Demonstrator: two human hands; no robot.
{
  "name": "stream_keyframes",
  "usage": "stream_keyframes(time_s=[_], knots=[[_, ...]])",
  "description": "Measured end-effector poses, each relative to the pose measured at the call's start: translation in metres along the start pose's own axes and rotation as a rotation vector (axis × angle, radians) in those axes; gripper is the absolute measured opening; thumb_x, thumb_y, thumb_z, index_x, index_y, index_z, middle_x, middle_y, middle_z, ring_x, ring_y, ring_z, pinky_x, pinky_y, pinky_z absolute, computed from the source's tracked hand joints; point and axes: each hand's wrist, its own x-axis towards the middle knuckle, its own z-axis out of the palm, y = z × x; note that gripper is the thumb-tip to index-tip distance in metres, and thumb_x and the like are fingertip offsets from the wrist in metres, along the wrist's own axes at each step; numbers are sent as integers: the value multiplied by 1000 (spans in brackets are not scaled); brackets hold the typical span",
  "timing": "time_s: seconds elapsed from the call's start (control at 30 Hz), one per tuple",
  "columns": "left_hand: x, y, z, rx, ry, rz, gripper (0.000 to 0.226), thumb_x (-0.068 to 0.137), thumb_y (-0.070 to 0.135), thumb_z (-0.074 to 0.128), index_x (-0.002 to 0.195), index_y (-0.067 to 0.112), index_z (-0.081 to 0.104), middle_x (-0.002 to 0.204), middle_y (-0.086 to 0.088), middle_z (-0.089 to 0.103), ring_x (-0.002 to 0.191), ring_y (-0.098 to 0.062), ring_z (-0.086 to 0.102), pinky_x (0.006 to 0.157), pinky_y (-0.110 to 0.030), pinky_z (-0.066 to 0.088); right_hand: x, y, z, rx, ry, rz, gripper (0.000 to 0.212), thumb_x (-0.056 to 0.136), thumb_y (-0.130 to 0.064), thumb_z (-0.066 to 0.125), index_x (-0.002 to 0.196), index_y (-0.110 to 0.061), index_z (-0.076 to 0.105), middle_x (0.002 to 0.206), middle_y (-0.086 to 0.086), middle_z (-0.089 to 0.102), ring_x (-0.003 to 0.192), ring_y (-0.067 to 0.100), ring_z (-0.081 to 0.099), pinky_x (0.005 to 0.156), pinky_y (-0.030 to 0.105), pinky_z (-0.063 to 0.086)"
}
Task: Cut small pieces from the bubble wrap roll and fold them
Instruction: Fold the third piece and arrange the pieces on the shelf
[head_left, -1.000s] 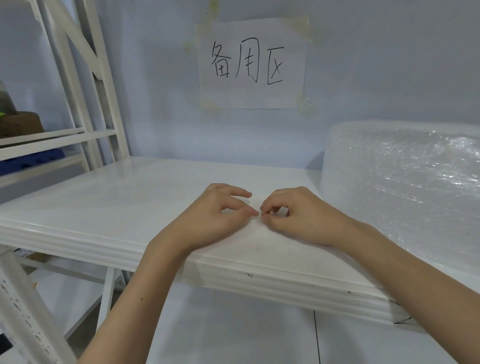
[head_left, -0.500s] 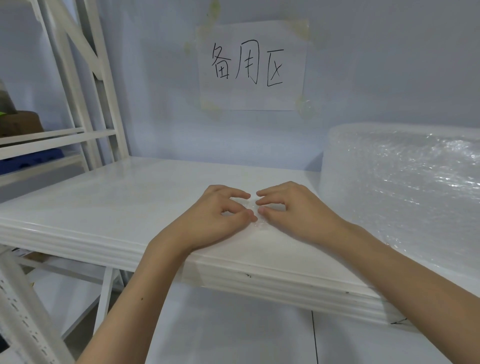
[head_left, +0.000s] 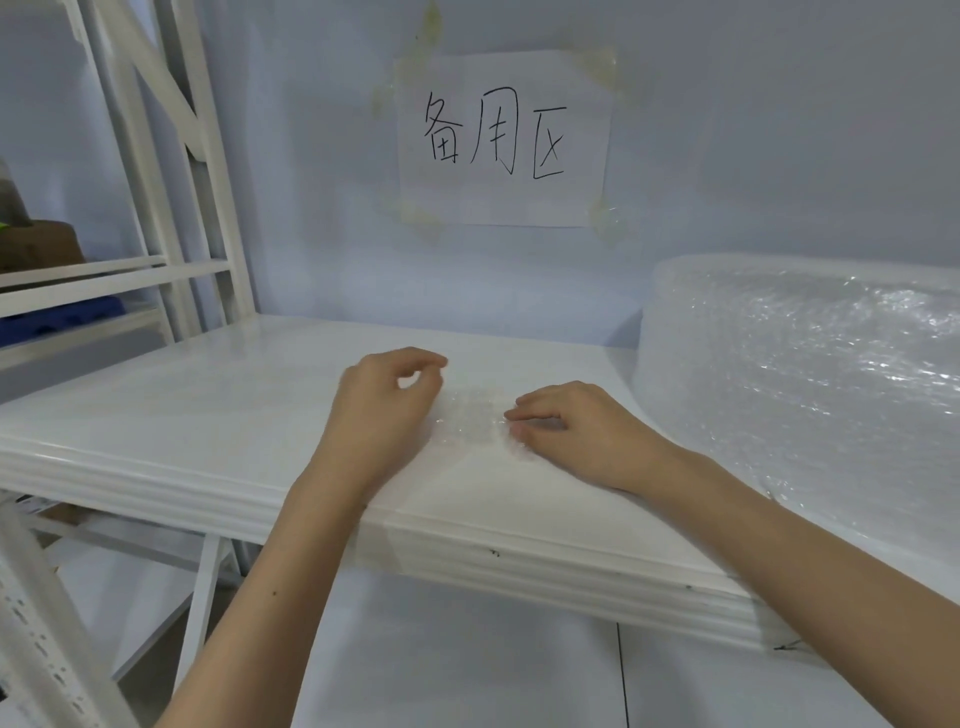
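Desk (head_left: 208, 415) glossy white, few tiny black specks on front edge. Bubble wrap roll (head_left: 810, 374) clear-whitish, dotted bubble texture, shiny glints. Small bubble wrap piece (head_left: 470, 421) same see-through dots. Wall (head_left: 779, 130) pale lavender-blue. Paper sign (head_left: 501, 140) white, black handwritten characters, yellowed tape corners. Shelf frame (head_left: 171, 156) white.

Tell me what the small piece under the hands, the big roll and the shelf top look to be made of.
Small piece: clear plastic bubble wrap, glossy; faint bubbles glint. Big roll: the same film layered, milky white with sparkling highlights. Shelf top: hard white board with a smooth, slightly shiny finish, probably laminate or painted; the core is not visible.
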Motion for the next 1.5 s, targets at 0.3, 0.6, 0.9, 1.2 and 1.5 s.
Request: stream_keyframes(time_s=[0.3, 0.6, 0.9, 1.2, 1.5], knots=[[7, -12, -2, 171, -33, -162, 27, 90, 15, 53, 100, 24, 75, 95, 16, 67, 92, -8, 57, 72, -18, 38, 2, -14, -10, -112, -48, 2, 29, 93, -40, 54, 111, -27, 73, 123, -6, 66, 120, 14, 53, 101, 38, 44], [5, -7, 0, 170, -140, -148, 28, 93, 19, 51, 111, 23, 73, 97, 19, 61, 94, -6, 53, 74, -16, 36, 5, -6, -6, -21, -38, 49, 33, 88, -40, 55, 100, -14, 73, 101, 2, 73, 101, 23, 64, 94, 37, 50], [4, -7, 0, 157, -153, -157, 32, 94, 21, 48, 117, 26, 70, 111, 14, 65, 97, -4, 52, 75, -13, 35, 3, -4, -6, -75, -76, 28, 42, 88, -49, 57, 124, -28, 66, 134, -10, 57, 128, 11, 48, 109, 34, 37], [3, -7, 0, 155, -166, -163, 33, 95, 21, 48, 120, 26, 69, 123, 11, 65, 98, -3, 50, 84, -16, 32, 3, -7, -7, -183, -95, 71, 44, 89, -53, 48, 127, -37, 62, 135, -16, 57, 128, 16, 47, 103, 36, 40], [3, -8, 1, 142, -163, -169, 32, 95, 22, 48, 119, 26, 69, 122, 11, 66, 99, -3, 51, 82, -16, 33, 2, -14, -3, -269, -45, 86, 46, 88, -45, 44, 113, -10, 61, 120, 3, 67, 112, 25, 57, 94, 34, 44]])
